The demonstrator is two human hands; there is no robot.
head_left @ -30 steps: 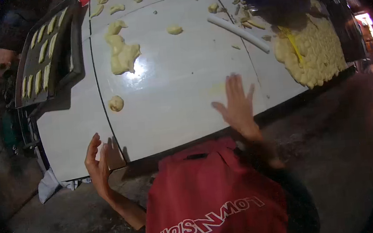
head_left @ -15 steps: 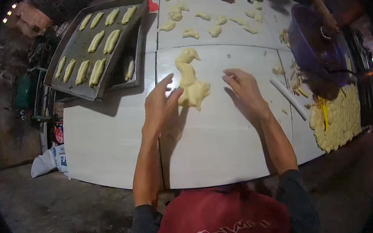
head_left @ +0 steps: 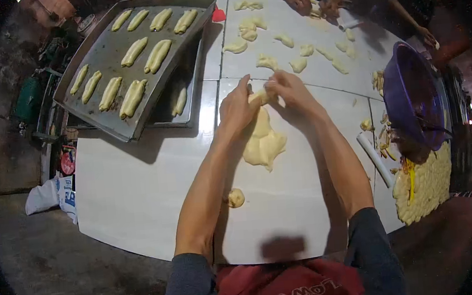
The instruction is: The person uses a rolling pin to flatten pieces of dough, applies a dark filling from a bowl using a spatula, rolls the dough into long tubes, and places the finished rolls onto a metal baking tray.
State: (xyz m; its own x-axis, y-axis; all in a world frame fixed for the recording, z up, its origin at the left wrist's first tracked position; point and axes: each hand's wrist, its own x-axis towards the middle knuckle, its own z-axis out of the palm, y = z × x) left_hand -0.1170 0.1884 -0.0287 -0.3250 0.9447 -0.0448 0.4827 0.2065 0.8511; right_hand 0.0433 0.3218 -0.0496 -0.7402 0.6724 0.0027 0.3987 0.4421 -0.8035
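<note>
A flattened, irregular piece of pale dough [head_left: 264, 144] lies on the white tabletop between my forearms. My left hand [head_left: 238, 109] is closed on the left side of its far end, thumb and fingers pressed to it. From the right, my right hand [head_left: 294, 93] pinches the same end, its fingers bent. The near part of the dough rests flat and loose on the table. Beside my left forearm sits a small round lump of dough [head_left: 235, 198] with a brownish patch.
Metal trays [head_left: 108, 125] with shaped dough strips [head_left: 110, 94] stand at the left. Loose dough pieces [head_left: 266, 61] lie beyond my hands. A purple basin [head_left: 396, 85], white rolling pin [head_left: 375, 159] and dough sheet [head_left: 427, 184] are at the right. Another person's hands [head_left: 296, 0] work at the far edge.
Both hands have moved forward and inward, from open on either side of the dough to closed on its far end. The small round lump now shows beside my left forearm. The view has shifted.
</note>
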